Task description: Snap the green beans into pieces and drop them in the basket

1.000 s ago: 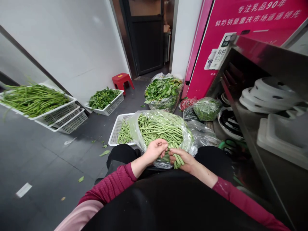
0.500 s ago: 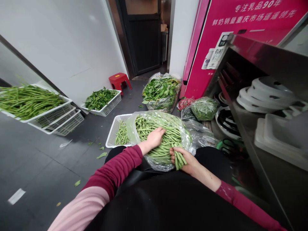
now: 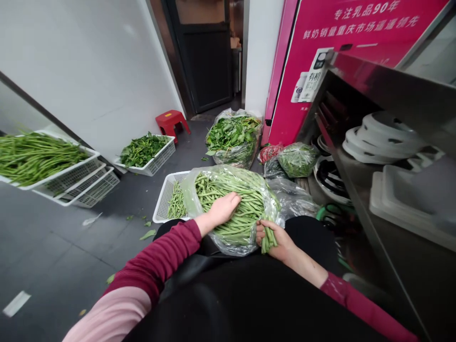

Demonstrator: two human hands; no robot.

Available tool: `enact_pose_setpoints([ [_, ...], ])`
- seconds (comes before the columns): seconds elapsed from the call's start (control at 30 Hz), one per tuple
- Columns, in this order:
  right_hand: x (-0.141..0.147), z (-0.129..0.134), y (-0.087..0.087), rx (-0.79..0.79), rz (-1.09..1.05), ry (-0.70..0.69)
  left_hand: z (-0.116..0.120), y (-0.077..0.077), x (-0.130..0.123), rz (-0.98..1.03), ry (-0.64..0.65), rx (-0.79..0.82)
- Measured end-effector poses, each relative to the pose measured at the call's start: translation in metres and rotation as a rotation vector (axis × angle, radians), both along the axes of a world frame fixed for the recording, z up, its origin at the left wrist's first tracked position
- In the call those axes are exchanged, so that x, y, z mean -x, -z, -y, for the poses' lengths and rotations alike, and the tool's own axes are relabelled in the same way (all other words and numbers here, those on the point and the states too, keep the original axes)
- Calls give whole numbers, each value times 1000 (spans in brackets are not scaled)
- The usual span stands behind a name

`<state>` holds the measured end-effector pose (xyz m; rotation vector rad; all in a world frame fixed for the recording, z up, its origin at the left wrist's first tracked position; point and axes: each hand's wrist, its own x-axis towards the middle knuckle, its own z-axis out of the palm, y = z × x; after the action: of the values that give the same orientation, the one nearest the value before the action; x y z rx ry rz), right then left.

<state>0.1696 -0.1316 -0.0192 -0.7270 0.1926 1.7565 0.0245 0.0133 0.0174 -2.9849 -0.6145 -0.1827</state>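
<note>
A clear plastic bag [image 3: 195, 194] full of long green beans [image 3: 245, 183] lies open across my lap. Over the beans, my left hand [image 3: 225, 208] has its fingers pressed together; whatever is between the fingertips is hidden. At the bag's right edge my right hand [image 3: 277, 241] is closed around a small bunch of green beans [image 3: 268, 241], whose ends poke out below the fingers. Just left of the bag, a white plastic basket [image 3: 161, 202] on the floor holds shorter pieces of green bean [image 3: 176, 202].
White baskets of long green stems [image 3: 42, 154] are stacked at far left. A basket of leaves [image 3: 144, 151], a red stool [image 3: 173, 123] and a bag of leafy greens [image 3: 233, 135] stand ahead. On the right is a metal shelf [image 3: 359, 190] with white containers [image 3: 384, 137].
The view has shifted slightly. My left hand stays over the beans with its fingers now drawn together, and my right hand still grips its bunch, held a little more upright.
</note>
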Motion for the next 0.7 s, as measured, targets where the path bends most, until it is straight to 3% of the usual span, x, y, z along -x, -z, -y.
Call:
enact_pose_setpoints([
  [0.1,6,-8,-7,-10,14,-76,18,-14,13,24,99,-14],
  [0.23,14,-14,-22,-154,145,-176,39,-23,15,76,200,60],
  [0.33,17,-12,-28,-206,311,-185,48,-30,15,288,103,224],
  [0.43,17,-11,-30,-216,404,-89,59,-41,20,490,-124,464],
  [0.5,18,-11,-32,-236,438,-18,69,-46,23,452,-186,655],
  [0.57,19,-12,-34,-256,482,21,80,-47,25,343,-157,781],
  [0.7,25,-14,-38,-271,555,101,94,-40,27,237,-185,673],
])
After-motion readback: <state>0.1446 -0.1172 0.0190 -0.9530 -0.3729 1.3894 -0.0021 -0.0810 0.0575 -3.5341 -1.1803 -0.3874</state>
